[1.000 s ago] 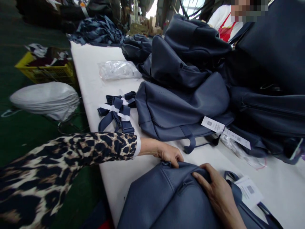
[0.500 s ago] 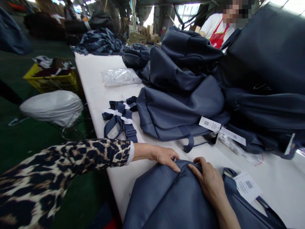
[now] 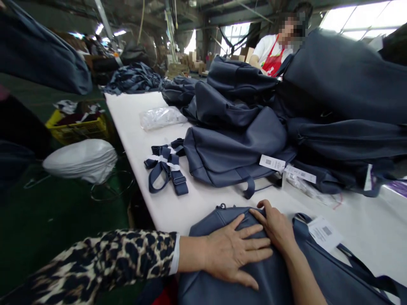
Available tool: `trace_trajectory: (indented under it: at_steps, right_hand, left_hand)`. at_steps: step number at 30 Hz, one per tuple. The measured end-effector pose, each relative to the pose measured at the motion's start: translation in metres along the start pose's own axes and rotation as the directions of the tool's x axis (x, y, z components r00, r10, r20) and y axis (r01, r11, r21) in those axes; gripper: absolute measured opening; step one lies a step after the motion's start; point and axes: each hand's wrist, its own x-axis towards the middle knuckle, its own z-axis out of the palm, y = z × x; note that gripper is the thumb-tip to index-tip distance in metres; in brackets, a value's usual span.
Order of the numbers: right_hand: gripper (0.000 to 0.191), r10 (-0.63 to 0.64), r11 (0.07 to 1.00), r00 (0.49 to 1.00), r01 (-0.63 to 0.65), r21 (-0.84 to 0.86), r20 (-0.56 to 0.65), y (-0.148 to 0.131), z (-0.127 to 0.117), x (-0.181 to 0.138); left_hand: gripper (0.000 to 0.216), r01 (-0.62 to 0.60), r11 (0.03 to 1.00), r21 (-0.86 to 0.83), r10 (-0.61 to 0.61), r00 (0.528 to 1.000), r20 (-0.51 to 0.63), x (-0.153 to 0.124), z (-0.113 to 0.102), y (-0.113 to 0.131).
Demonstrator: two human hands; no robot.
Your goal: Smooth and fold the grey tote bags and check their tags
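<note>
The nearest bag [image 3: 275, 275] is cut off — bottom edge.

The left hand [image 3: 237, 252] has let go of the top edge of the navy bag [image 3: 270, 284] and now lies flat on its face, fingers [image 3: 257, 243] spread where they were bent at the rim a second ago. That palm now covers the short zip on the front, while the zip pull [image 3: 221, 206] at the top edge has come clear. At far left, a large dark-blue bag [image 3: 41, 51], absent at first, has swung well into view.
</note>
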Motion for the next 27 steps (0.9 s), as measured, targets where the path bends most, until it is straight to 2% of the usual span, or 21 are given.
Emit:
trace_trajectory:
  at_steps: [5, 9, 11, 14, 16, 18, 20, 22, 24, 27]
  right_hand:
    - [0.045, -0.023, 0.996, 0.993, 0.032, 0.08, -0.117, -0.007, -0.006, -0.001]
    - [0.034, -0.121, 0.983, 0.967, 0.148, 0.108, -0.225, -0.017, -0.051, -0.024]
    - [0.038, -0.157, 0.982, 0.968, 0.175, 0.077, -0.197, -0.013, -0.079, -0.054]
    - [0.049, -0.123, 0.992, 0.99, 0.123, -0.002, -0.076, 0.008, -0.104, -0.13]
    - [0.057, 0.003, 0.999, 1.0, -0.002, -0.039, 0.021, 0.029, -0.099, -0.194]
    - [0.063, 0.135, 0.99, 0.984, -0.13, -0.05, 0.117, 0.051, -0.079, -0.252]
    - [0.064, 0.2, 0.979, 0.973, -0.194, -0.061, 0.118, 0.069, -0.054, -0.291]
    - [0.063, 0.216, 0.976, 0.973, -0.212, -0.051, 0.082, 0.079, -0.035, -0.307]
    - [0.062, 0.201, 0.979, 0.978, -0.2, -0.026, 0.053, 0.081, -0.026, -0.308]
    - [0.061, 0.181, 0.983, 0.983, -0.181, -0.01, 0.019, 0.079, -0.024, -0.303]
  left_hand:
    - [0.073, -0.016, 0.998, 0.055, 0.014, 0.999, 0.031, -0.001, 0.006, -0.005]
    - [0.075, -0.019, 0.993, 0.117, 0.012, 0.998, 0.061, 0.0, 0.014, -0.006]
    - [0.075, -0.028, 0.985, 0.17, 0.018, 0.998, 0.062, 0.001, 0.018, -0.008]
    - [0.075, -0.056, 0.967, 0.248, 0.047, 0.998, 0.041, 0.003, 0.022, -0.01]
    - [0.074, -0.068, 0.958, 0.28, 0.062, 0.998, 0.03, 0.003, 0.023, -0.01]
    - [0.074, -0.071, 0.953, 0.296, 0.062, 0.997, 0.04, 0.003, 0.024, -0.01]
    - [0.073, -0.062, 0.951, 0.303, 0.043, 0.997, 0.067, 0.003, 0.022, -0.01]
    - [0.072, -0.052, 0.948, 0.314, 0.02, 0.994, 0.107, 0.005, 0.016, -0.007]
    - [0.07, -0.039, 0.938, 0.343, -0.015, 0.988, 0.152, 0.011, 0.006, 0.005]
    - [0.06, -0.025, 0.922, 0.386, -0.03, 0.99, 0.138, 0.027, -0.004, 0.044]
